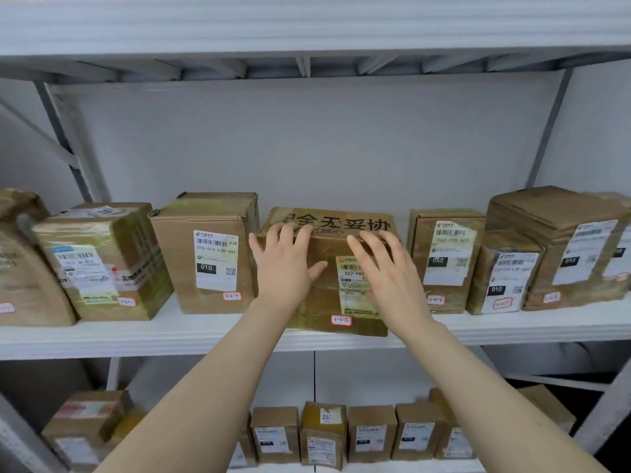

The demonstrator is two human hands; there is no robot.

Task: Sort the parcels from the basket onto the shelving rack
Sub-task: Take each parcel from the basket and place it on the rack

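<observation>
Both hands, left hand (285,264) and right hand (386,271), press flat-fingered on the taped parcel (327,268); it looks stiff and slick, best held by its side edges.

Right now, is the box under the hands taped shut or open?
Shut: the box has flat, closed flaps under glossy tape; the left hand and right hand touch it.

A plain pale-grey wall (307,148) fills the view behind a white metal rack (170,334). Grey uprights (550,128) stand at the rack's back corners, and ribs (304,64) run under its upper shelf (307,25). The light is soft and even, with a dark patch (611,414) at lower right beyond the frame.
</observation>
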